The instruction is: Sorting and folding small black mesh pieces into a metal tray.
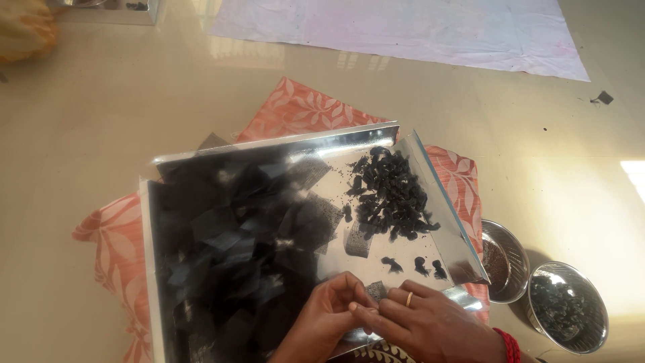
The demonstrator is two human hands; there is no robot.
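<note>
A shiny steel winnowing tray lies on my lap over an orange flower-print cloth. Many small squares of black net cover its left side. A heap of small black bundles sits at its right, with three loose bundles below the heap. At the tray's near edge my left hand and my right hand meet, both pinching one small grey-black net piece between the fingertips. A ring is on my right hand and a red thread is on its wrist.
Two steel bowls stand on the beige floor at the right: one half hidden by the tray, one holding dark bits. A white sheet lies at the back. A yellow bag is at the far left.
</note>
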